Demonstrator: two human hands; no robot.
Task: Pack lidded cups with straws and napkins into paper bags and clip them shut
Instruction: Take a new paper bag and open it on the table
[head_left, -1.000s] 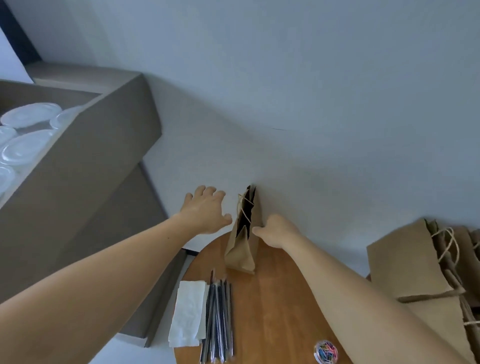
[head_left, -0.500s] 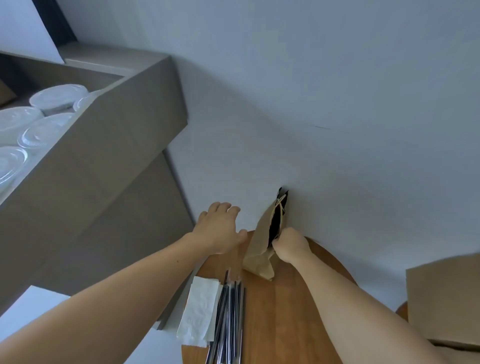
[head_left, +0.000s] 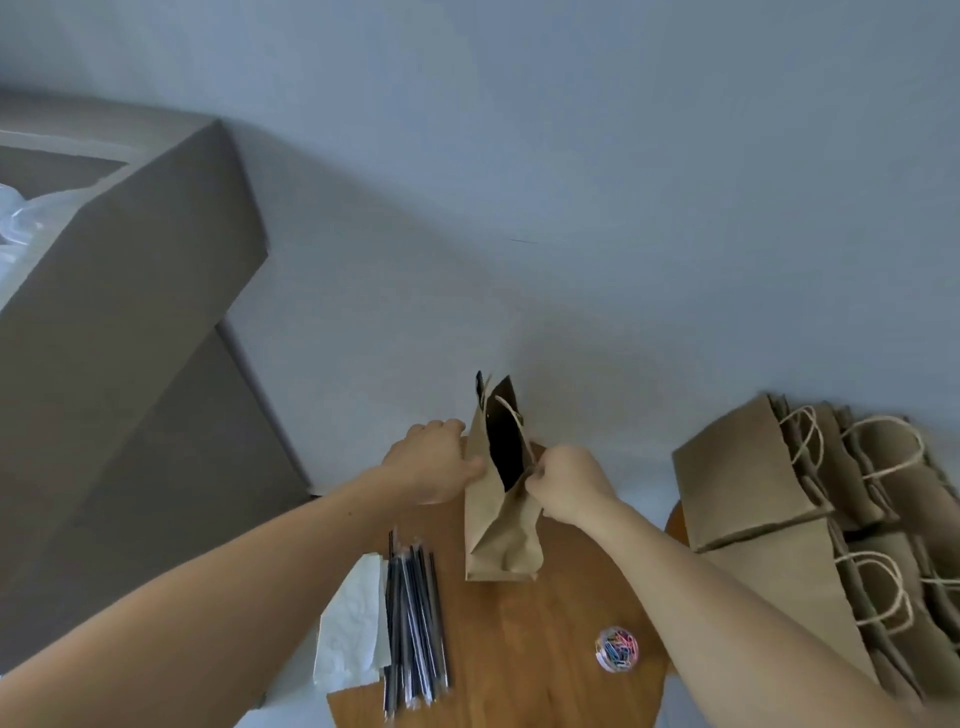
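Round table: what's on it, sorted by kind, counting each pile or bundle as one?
Standing paper bag: 1
Napkin pile: 1
Straw bundle: 1
Tub of paper clips: 1
Total: 4

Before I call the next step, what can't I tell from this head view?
Inside the paper bag: head view, mouth too dark; any cup unseen.
The left hand: fingertips hidden behind the hand itself; grip unclear.
Contents of the cardboard box: cut by the left edge, blurred.
The spare bags: blurred, cut by the right edge; count unclear.
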